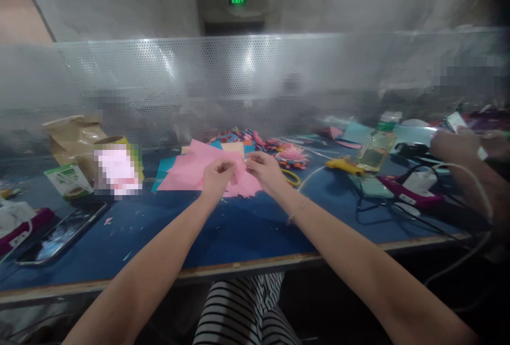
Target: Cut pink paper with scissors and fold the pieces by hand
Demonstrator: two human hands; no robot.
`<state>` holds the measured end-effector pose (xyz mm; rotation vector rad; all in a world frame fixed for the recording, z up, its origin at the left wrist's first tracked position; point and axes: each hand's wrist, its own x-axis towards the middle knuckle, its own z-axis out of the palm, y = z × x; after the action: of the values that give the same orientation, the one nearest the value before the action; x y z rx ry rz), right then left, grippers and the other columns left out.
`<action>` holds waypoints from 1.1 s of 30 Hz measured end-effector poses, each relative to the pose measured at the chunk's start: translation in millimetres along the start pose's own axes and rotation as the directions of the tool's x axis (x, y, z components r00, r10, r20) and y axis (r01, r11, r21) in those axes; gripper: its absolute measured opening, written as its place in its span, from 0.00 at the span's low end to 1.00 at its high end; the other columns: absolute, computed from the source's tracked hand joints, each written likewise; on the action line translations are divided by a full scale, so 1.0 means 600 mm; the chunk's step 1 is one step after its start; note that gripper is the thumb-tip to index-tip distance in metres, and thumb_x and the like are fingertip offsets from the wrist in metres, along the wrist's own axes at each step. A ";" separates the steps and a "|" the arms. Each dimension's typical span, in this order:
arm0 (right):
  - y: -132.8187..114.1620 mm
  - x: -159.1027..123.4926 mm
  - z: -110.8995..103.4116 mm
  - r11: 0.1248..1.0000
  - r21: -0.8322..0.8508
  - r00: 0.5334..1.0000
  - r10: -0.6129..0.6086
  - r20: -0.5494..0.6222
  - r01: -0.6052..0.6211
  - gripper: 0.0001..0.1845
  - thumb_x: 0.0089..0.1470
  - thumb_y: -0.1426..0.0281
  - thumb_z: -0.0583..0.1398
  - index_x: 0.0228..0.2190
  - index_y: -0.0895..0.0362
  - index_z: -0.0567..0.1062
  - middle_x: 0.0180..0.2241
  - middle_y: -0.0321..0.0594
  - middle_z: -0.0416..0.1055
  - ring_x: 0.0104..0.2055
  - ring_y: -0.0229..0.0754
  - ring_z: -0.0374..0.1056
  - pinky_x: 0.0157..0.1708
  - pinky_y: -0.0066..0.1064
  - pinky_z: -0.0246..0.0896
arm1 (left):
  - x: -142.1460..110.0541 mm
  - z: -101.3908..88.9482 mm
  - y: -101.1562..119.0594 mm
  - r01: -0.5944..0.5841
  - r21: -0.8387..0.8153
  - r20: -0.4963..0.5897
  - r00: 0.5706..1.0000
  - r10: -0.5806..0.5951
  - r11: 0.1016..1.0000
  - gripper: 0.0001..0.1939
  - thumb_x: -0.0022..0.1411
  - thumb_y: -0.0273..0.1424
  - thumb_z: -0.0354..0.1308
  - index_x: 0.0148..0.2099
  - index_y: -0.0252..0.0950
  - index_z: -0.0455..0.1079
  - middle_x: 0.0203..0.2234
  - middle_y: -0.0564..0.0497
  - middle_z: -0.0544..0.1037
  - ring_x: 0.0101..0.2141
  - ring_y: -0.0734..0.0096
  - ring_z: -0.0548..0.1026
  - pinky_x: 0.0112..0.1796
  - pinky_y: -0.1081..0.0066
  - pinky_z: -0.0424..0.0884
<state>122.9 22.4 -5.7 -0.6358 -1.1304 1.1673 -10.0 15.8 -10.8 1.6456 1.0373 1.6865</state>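
My left hand [217, 177] is closed in a pinch on a small piece of pink paper [239, 171] above the table. Opposite it, my right hand [263, 174] also has its fingertips pinched together at the same pink paper; its edges are blurred against what lies behind. Below and behind the hands, pink paper sheets [185, 168] lie spread out, with a blue sheet [164, 170] showing under their left side. Just beyond is a heap of colourful paper strips [239, 136]. To its right sits a fringed pink paper flower [294, 154], near a yellow ring-shaped handle [292, 178].
A yellow glue gun [343, 165], a bottle [378, 145] and a purple power strip [418, 193] with cables lie right. Another person's arm [454, 151] reaches in there. Left are a phone [61, 234], a small box [68, 180] and a brown bag [75, 135]. A perforated screen [159, 84] stands behind.
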 end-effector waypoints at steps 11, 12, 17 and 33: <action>0.003 0.002 -0.003 0.999 -0.034 0.999 -0.041 -0.015 0.041 0.11 0.32 0.69 0.62 0.25 0.57 0.69 0.21 0.30 0.63 0.24 0.29 0.59 0.28 0.26 0.59 | -0.002 -0.001 0.006 0.014 -0.003 0.013 1.000 -0.014 1.000 0.07 0.41 0.27 0.55 0.28 0.33 0.70 0.24 0.50 0.74 0.27 0.73 0.71 0.31 0.73 0.66; 0.004 0.003 -0.004 0.998 -0.038 0.999 -0.046 -0.015 0.045 0.11 0.33 0.69 0.62 0.25 0.57 0.69 0.21 0.30 0.62 0.24 0.29 0.59 0.28 0.26 0.59 | -0.002 -0.001 0.006 0.017 0.002 0.015 1.000 -0.017 1.000 0.07 0.42 0.27 0.55 0.28 0.33 0.70 0.24 0.50 0.74 0.27 0.73 0.71 0.31 0.73 0.66; 0.003 0.001 -0.003 0.997 -0.055 0.999 -0.053 -0.011 0.053 0.11 0.33 0.68 0.62 0.25 0.57 0.69 0.21 0.31 0.62 0.25 0.30 0.60 0.28 0.25 0.59 | -0.003 0.000 0.007 0.006 0.022 0.020 1.000 -0.007 1.000 0.08 0.42 0.27 0.55 0.29 0.33 0.70 0.25 0.50 0.74 0.28 0.73 0.71 0.31 0.73 0.66; -0.003 0.006 -0.008 0.997 -0.039 0.995 -0.075 -0.072 0.072 0.10 0.33 0.68 0.62 0.24 0.56 0.70 0.23 0.32 0.66 0.25 0.31 0.62 0.29 0.28 0.60 | -0.009 0.002 0.020 -0.061 0.126 0.058 0.997 0.054 0.990 0.08 0.43 0.26 0.52 0.29 0.33 0.70 0.23 0.50 0.74 0.25 0.75 0.70 0.29 0.74 0.66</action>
<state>128.0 25.9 -4.7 -0.6541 -1.1059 1.0551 -6.6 4.8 -3.7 1.8084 1.1006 1.6312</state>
